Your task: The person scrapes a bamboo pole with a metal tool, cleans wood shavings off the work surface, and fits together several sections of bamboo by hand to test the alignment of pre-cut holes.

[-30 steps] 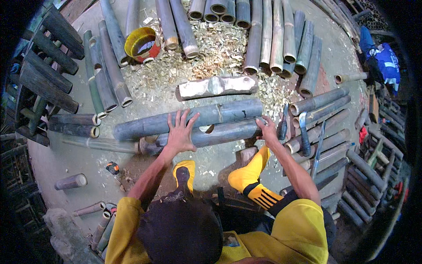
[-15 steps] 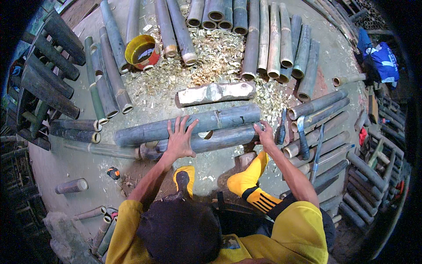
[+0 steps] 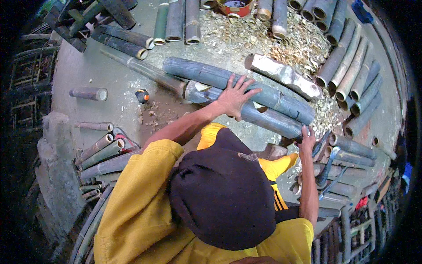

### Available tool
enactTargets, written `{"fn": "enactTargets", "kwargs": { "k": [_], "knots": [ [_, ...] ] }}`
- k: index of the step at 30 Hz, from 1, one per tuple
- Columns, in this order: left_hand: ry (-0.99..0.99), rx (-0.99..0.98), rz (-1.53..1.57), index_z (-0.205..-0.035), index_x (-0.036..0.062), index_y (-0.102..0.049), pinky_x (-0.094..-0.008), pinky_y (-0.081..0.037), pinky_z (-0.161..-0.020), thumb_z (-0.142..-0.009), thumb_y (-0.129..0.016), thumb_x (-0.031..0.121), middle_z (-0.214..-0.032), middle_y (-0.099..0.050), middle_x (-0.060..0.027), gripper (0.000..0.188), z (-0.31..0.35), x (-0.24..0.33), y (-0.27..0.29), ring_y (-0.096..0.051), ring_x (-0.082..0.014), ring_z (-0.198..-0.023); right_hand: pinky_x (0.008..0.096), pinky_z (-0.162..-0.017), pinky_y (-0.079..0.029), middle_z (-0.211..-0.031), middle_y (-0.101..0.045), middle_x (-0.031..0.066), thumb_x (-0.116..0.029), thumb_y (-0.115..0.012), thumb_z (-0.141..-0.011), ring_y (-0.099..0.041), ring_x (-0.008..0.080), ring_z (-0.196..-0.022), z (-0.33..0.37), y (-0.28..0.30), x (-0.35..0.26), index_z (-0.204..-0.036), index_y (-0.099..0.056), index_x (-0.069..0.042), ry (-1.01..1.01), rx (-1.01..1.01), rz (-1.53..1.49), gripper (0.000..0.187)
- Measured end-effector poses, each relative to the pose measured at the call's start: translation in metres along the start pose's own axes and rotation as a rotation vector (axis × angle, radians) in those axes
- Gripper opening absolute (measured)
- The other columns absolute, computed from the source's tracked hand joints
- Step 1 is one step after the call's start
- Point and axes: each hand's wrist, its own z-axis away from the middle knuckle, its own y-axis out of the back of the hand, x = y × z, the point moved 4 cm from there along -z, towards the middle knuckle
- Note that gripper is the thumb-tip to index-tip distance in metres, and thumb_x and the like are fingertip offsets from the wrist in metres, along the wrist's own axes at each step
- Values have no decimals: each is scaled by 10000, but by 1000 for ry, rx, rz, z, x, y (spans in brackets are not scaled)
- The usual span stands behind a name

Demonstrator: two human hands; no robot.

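Item, near bamboo tube [image 3: 270, 120]: lying at floor [image 3: 118, 75] level, alongside the far bamboo tube [image 3: 274, 99]. Handling, as I judge it remotely: stiff, hollow and so fairly light, smooth enough to roll or slip, liable to split lengthwise. Best hold, in my estimate: palm over the middle, fingers around the right end. Left hand [image 3: 233, 99]: fingers fanned wide across both tubes. Right hand [image 3: 306, 140]: fingers bent at the near tube's right end; whether they pinch it, I cannot tell. Appearance: grey-blue, weathered, pale patch toward the left end, notch-like opening along the far edge.
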Motion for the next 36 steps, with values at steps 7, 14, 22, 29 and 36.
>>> {"fn": "enactTargets", "kwargs": {
  "k": [7, 14, 22, 29, 36],
  "knots": [
    [-7, -1, 17, -1397, 262, -210, -634, -83, -1032, -274, -839, 334, -1396, -250, -142, 1289, -9, 7, 0, -180, -390, -1317, 331, -478, -488, -1167, -501, 141, -362, -641, -814, -526, 260, -922, -14, 15, 7, -1276, -415, -130, 19, -5, -10, 564],
    [-2, 3, 30, -1397, 267, -209, -630, -73, -1038, -271, -842, 339, -1399, -246, -136, 1294, -6, 4, 4, -177, -384, -1320, 297, -446, -474, -1079, -550, 132, -372, -649, -805, -546, 224, -890, -8, 6, 3, -1284, -397, -86, 11, 4, -17, 612],
    [11, -36, -5, -1397, 273, -204, -639, -80, -1030, -275, -859, 378, -1425, -211, -119, 1303, -8, 4, -2, -167, -371, -1328, 320, -471, -483, -1011, -546, 91, -378, -629, -820, -545, 194, -798, -3, 3, 1, -1251, -447, -151, 52, 72, 6, 521],
    [13, -14, 19, -1391, 282, -219, -625, -77, -1041, -249, -843, 321, -1416, -217, -114, 1301, -11, 10, 3, -149, -380, -1331, 275, -393, -497, -1009, -558, 141, -359, -662, -792, -577, 196, -701, -1, 3, -9, -1245, -438, -38, 100, 60, 36, 599],
    [4, 11, 21, -1383, 266, -236, -626, -74, -1042, -248, -830, 299, -1404, -230, -116, 1282, -11, 9, 1, -154, -384, -1325, 271, -377, -480, -795, -517, 68, -367, -670, -784, -535, 148, -596, 3, 5, -4, -1195, -451, -49, 113, 57, -16, 565]
  ]
}}
